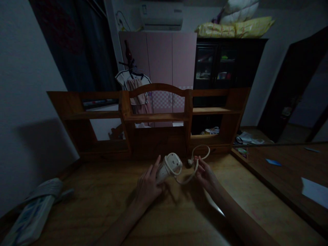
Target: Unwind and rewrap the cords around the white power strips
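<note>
My left hand (148, 184) is closed around a white power strip (169, 165), holding it up on end above the wooden desk (102, 201). Part of its white cord is wound around the strip's body. My right hand (206, 174) pinches the loose cord (191, 172), which loops up and ends in a plug (190, 162) near my fingers. Both hands hover close to the back of the desk, in front of the wooden shelf unit (156, 118).
A folded white and blue packet (36, 208) lies at the desk's left edge. A second dark table (289, 171) at the right carries a white sheet (314, 191) and a blue scrap (273, 162). Behind stand a pink wardrobe (159, 61) and a dark cabinet (222, 65).
</note>
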`<state>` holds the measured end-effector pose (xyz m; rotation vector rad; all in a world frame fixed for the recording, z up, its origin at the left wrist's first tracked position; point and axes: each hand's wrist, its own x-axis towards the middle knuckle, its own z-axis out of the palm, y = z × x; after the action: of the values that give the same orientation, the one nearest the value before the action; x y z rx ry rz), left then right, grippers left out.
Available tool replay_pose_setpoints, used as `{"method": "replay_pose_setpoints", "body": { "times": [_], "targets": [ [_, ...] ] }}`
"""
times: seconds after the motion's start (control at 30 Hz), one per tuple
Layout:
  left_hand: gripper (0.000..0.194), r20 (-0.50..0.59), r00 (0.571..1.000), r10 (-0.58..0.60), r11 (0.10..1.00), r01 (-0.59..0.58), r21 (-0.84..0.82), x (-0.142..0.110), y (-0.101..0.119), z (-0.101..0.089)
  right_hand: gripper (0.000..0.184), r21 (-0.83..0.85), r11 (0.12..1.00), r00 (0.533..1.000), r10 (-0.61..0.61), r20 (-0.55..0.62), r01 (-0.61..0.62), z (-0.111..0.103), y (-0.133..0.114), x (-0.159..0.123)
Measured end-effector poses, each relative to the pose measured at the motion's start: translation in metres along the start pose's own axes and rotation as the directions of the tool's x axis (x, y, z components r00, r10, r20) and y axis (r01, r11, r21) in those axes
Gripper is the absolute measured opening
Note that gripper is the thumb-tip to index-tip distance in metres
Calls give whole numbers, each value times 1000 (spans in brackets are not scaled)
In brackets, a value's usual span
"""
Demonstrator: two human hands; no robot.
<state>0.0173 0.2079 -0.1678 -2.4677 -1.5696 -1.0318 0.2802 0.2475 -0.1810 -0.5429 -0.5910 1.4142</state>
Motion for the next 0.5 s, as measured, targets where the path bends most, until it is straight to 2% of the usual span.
{"method": "replay_pose_setpoints", "body": {
  "times": [0.13, 0.23, 0.3, 0.4, 0.5],
  "targets": [
    [94, -81, 981, -178, 974, 164, -153, 1, -7, 1, 14, 10, 1000, 1000, -8, -19, 8, 7, 2, -6],
    [88, -112, 950, -292, 927, 252, -279, 3, -12, 5, 15, 32, 996, 995, -83, -51, 84, 14, 4, -7],
    [86, -125, 932, -340, 897, 282, -340, 4, -15, 8, 17, 46, 992, 992, -119, -29, 121, 18, 5, -7],
    [86, -140, 930, -339, 888, 267, -374, 4, -16, 9, 21, 53, 992, 993, -118, 9, 117, 21, 8, -6],
    [84, -178, 953, -245, 924, 174, -340, 2, -14, 7, 27, 44, 994, 995, -103, -17, 103, 19, 9, -5]
  ]
}}
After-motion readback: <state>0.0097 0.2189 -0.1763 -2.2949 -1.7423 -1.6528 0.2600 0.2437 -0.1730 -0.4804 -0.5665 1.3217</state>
